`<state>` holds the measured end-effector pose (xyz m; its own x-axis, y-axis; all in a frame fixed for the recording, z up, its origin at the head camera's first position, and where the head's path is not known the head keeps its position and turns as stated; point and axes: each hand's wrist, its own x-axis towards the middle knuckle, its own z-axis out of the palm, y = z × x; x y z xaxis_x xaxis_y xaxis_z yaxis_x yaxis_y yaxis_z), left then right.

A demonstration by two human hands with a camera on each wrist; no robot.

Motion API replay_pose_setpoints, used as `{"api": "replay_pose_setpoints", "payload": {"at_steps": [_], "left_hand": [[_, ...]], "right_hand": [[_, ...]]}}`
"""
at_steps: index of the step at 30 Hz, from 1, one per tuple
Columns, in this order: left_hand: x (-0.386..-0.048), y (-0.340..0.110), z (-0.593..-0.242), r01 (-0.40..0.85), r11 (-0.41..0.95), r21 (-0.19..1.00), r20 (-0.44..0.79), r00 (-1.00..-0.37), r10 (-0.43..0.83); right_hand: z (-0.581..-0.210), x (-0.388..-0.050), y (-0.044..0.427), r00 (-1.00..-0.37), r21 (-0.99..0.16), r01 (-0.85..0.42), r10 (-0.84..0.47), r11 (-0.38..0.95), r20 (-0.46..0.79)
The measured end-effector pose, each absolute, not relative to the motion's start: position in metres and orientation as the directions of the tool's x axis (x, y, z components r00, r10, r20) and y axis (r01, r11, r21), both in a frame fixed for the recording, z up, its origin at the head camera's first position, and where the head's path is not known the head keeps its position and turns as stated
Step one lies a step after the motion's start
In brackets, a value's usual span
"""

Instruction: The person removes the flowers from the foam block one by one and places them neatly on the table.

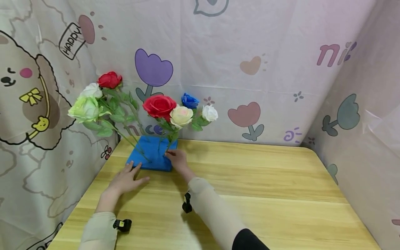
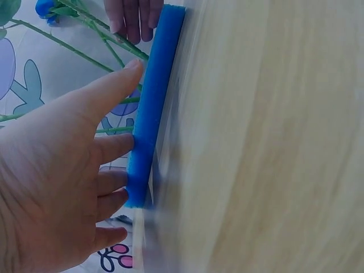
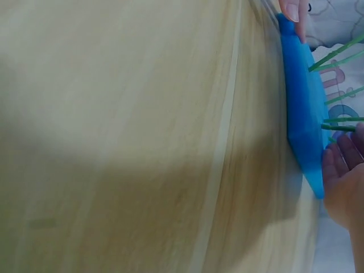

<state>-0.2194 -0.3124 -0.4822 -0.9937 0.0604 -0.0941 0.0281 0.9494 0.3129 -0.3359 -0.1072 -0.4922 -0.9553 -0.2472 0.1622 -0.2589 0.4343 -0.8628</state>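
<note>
A flat blue block, foam-like, lies at the table's back left with several artificial roses standing in it. My left hand touches the block's front left edge with spread fingers; the left wrist view shows the fingertips against its side. At the block's right side my right hand pinches a green stem low down, just above the block. Over that stem cluster are a red rose, a cream rose, a blue rose and a white rose. Which bloom the pinched stem carries, I cannot tell.
Leaning left from the block are another red rose, a white rose and a pale green rose. The wooden table extends to the right. A printed curtain hangs behind it.
</note>
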Motion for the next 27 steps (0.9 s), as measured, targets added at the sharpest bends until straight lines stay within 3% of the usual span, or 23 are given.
{"api": "replay_pose_setpoints", "payload": {"at_steps": [10, 16, 22, 27], "left_hand": [[-0.218, -0.313, -0.482, 0.034, 0.942, 0.333, -0.085, -0.994, 0.066], [-0.218, -0.313, -0.482, 0.022, 0.940, 0.339, -0.092, -0.994, 0.057], [-0.219, -0.312, -0.481, 0.026, 0.937, 0.349, -0.090, -0.994, 0.061], [-0.219, -0.313, -0.481, 0.024, 0.936, 0.351, -0.088, -0.994, 0.058]], "right_hand": [[-0.492, -0.337, -0.108, -0.944, -0.830, -0.307, -0.261, 0.466, 0.203], [-0.488, -0.333, -0.105, -0.925, -0.825, -0.370, -0.257, 0.428, 0.281], [-0.484, -0.334, -0.104, -0.927, -0.857, -0.360, -0.248, 0.369, 0.282], [-0.480, -0.335, -0.105, -0.908, -0.817, -0.415, -0.245, 0.400, 0.341]]}}
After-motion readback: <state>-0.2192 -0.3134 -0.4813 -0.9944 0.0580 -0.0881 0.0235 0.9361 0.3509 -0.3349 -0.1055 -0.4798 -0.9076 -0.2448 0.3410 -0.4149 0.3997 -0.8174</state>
